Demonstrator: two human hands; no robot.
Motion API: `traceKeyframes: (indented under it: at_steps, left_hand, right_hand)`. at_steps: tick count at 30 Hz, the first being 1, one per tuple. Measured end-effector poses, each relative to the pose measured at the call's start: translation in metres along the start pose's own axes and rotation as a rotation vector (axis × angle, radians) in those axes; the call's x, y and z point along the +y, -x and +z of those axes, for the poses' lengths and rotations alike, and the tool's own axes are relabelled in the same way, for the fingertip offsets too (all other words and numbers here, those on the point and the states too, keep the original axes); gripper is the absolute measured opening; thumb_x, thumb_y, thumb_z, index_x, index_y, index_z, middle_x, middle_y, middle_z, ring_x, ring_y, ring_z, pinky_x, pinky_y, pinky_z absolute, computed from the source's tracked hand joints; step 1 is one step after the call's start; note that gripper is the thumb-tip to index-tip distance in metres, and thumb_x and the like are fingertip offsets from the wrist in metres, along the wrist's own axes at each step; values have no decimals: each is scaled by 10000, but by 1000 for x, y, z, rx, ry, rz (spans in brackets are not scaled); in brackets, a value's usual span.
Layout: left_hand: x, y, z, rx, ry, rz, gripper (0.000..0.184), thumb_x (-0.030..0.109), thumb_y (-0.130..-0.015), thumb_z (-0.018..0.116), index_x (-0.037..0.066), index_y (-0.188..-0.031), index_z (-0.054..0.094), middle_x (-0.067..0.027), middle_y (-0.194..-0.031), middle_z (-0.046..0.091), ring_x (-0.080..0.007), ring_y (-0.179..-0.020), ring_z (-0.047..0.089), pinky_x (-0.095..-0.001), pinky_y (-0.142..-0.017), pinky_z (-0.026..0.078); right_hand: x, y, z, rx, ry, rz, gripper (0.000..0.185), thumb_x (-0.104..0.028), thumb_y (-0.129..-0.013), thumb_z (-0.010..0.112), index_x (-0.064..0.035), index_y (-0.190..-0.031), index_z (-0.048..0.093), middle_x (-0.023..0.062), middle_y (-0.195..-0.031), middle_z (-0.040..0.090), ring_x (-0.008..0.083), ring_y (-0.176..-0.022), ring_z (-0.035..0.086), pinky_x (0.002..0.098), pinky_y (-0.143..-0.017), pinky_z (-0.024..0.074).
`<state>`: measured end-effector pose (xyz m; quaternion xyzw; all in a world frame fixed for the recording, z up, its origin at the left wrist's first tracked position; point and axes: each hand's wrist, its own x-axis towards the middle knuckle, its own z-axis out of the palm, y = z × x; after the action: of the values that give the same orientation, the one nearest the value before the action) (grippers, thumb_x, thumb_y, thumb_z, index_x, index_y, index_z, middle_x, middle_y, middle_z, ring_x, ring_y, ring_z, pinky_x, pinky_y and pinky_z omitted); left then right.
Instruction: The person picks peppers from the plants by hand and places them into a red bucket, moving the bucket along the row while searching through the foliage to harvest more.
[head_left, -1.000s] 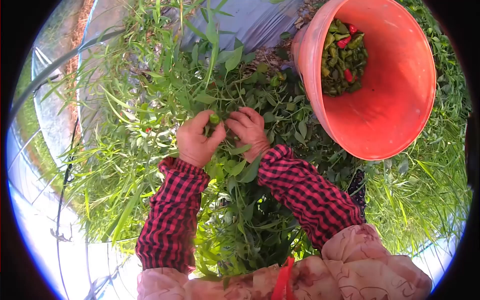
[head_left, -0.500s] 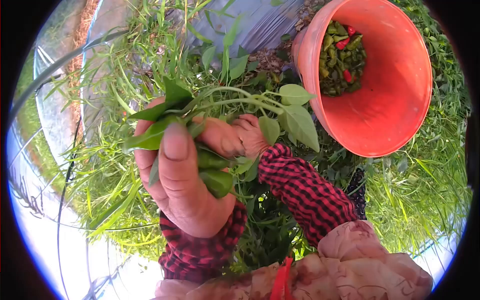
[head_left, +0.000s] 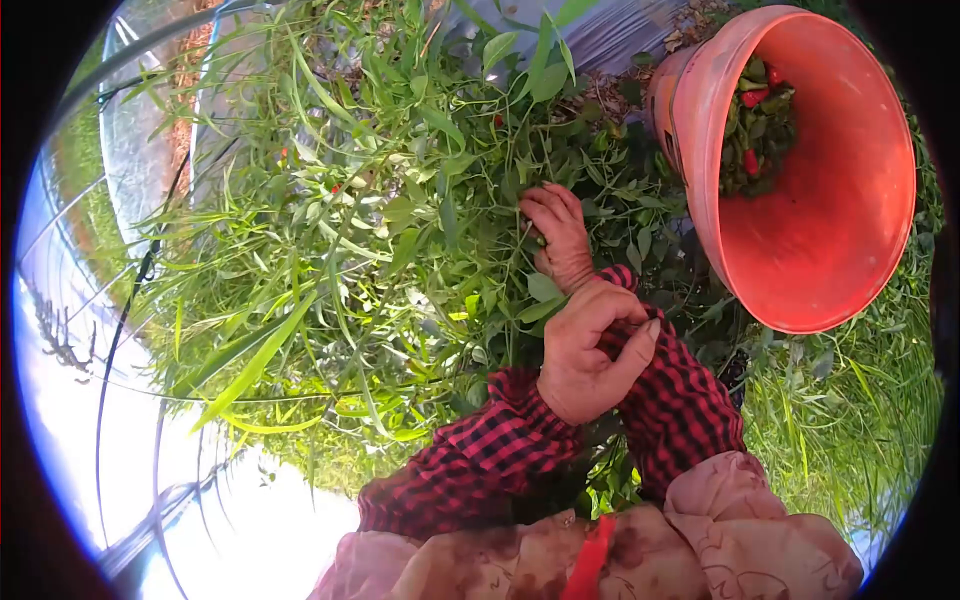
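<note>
My left hand (head_left: 595, 352) lies across my right forearm, its back towards me. Its fingers are curled under and the thumb is bent towards them. Whatever it holds, if anything, is hidden. Further out, my right hand (head_left: 560, 235) reaches in among the pepper plants (head_left: 440, 230), fingers curled by the stems. A small green piece (head_left: 537, 236), pepper-like, shows between those fingers and the palm. To the right, an orange-red bucket (head_left: 830, 250) is tilted with its mouth towards me. Green and red peppers (head_left: 757, 125) lie inside it.
Long grass blades (head_left: 265, 365) stand among the plants on the left. Grey plastic sheeting (head_left: 620, 35) covers ground at the top. A thin dark line (head_left: 130, 330) and hoop-like poles run along the left. A few red fruits (head_left: 336, 188) show in the foliage.
My left hand has moved right and down, from in front of the plants to over my right forearm. The green peppers and leafy sprig it held are out of sight. The bucket appears further right.
</note>
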<state>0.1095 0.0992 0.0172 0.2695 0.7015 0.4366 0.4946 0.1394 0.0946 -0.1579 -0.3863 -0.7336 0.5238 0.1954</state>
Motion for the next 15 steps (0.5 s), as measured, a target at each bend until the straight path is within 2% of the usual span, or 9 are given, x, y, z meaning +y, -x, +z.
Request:
traceKeyframes:
  at_steps: [2, 4, 6, 8, 9, 11, 12, 14, 15]
  left_hand:
    - [-23, 20, -24, 147, 23, -28, 78, 19, -792, 603, 12, -799, 526, -87, -812, 565, -185, -700, 535, -294, -649, 433]
    - [-27, 22, -51, 498, 355, -143, 63, 17, -819, 569, 14, -782, 518, -79, -801, 557, -175, -661, 514, -286, -621, 426]
    - [-30, 5, -92, 678, 747, -243, 69, 53, -845, 540, 10, -792, 524, -88, -782, 554, -166, -660, 511, -288, -611, 427]
    - [-49, -9, -116, 760, 457, -405, 134, 129, -858, 548, -3, -872, 568, -95, -811, 585, -171, -696, 540, -287, -639, 442]
    - [-63, -15, -120, 761, 457, -406, 134, 129, -858, 548, -3, -872, 568, -95, -811, 585, -171, -696, 540, -287, -639, 442]
    - [-85, -29, -126, 485, -309, -189, 342, 224, -841, 589, -54, -1037, 552, -103, -860, 618, -173, -693, 581, -292, -624, 472]
    - [-82, -40, -125, 485, -309, -191, 342, 224, -841, 589, -54, -1037, 552, -103, -860, 618, -173, -693, 581, -292, -624, 472]
    - [-69, -64, -121, 214, -621, -474, 383, 278, -828, 604, -51, -1018, 560, -111, -880, 631, -188, -741, 611, -298, -643, 482]
    - [-87, -71, -126, 214, -617, -477, 383, 278, -828, 604, -51, -1018, 560, -111, -880, 631, -188, -741, 611, -298, -643, 482]
  right_hand:
    - [2, -1, -2, 11, -49, -3, 413, 27, -594, 574, -97, -988, 573, 71, -1062, 539, 317, -1112, 416, 385, -941, 348]
    - [1, -2, -9, 18, -130, 38, 411, 11, -578, 566, -101, -973, 576, 68, -1075, 535, 329, -1121, 406, 395, -949, 341]
    - [2, -3, -17, -9, -196, 21, 425, -2, -541, 566, -106, -953, 584, 65, -1084, 537, 335, -1131, 400, 405, -960, 333]
    - [-1, -1, -19, -29, -199, 23, 407, -4, -528, 562, -101, -923, 587, 64, -1084, 540, 335, -1136, 398, 407, -963, 331]
    - [-2, -1, -19, -46, -203, 20, 390, -6, -515, 558, -97, -893, 591, 63, -1085, 542, 336, -1140, 396, 409, -966, 329]
    - [1, 0, -18, -63, -220, 26, 363, -4, -518, 551, -91, -868, 590, 64, -1080, 546, 334, -1143, 395, 409, -967, 328]
    - [3, 1, -18, -79, -235, 32, 336, -2, -520, 545, -86, -842, 590, 64, -1074, 550, 333, -1146, 395, 409, -968, 327]
    - [8, 2, -20, -78, -245, 32, 315, 0, -521, 542, -84, -821, 588, 64, -1074, 552, 333, -1148, 394, 410, -968, 326]
    - [10, 1, -21, -76, -257, 26, 294, 2, -523, 539, -82, -800, 586, 64, -1073, 554, 333, -1150, 394, 410, -968, 324]
